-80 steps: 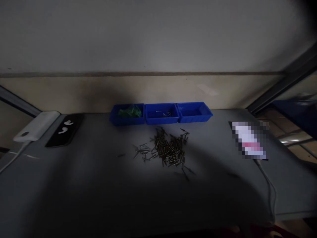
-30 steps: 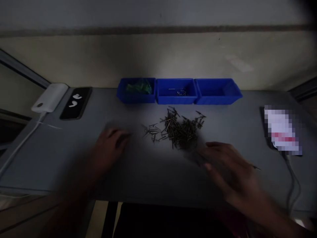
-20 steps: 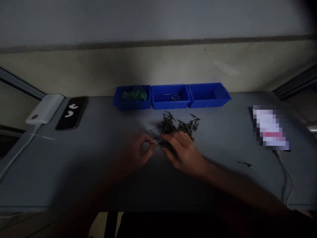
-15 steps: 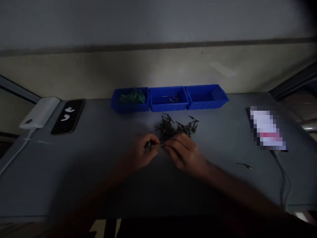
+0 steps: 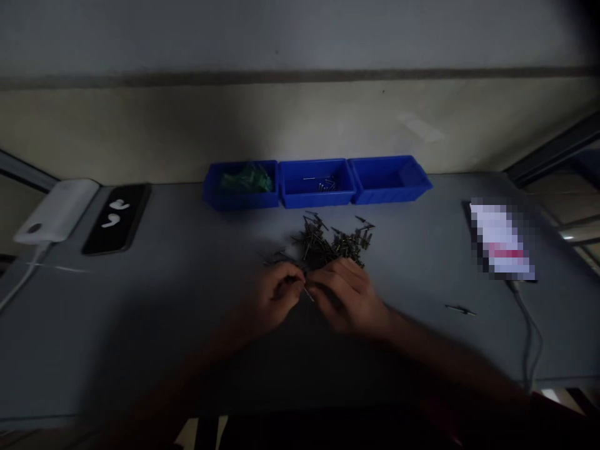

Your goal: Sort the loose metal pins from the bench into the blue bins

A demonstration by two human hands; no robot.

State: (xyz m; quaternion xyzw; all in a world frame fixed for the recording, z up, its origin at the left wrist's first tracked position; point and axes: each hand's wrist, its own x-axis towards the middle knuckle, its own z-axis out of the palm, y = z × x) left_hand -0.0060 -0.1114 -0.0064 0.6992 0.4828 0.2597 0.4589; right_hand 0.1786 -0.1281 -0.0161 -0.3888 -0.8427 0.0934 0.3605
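My left hand is closed, thumb and forefinger pinching a slim metal piece that points down toward me. Against it from the other side come the bent fingers of my right hand, also closed; its fingertips meet the left ones, and their exact hold is partly hidden. Just beyond both hands lies a heap of similar slim metal pieces, pin-like with thicker middles. A few dark pieces rest on the table behind my left knuckles. One single piece lies apart on the right.
Three blue bins stand along the wall: the left bin holds green plastic, the middle bin small metal parts, beside the right bin. A dark phone with white earbuds, a white power bank and a cabled, blurred-out device flank them.
The metal piece between my fingertips has swung from level to pointing down toward me. Dark pieces now show on the table behind my left hand. The view has shifted slightly.
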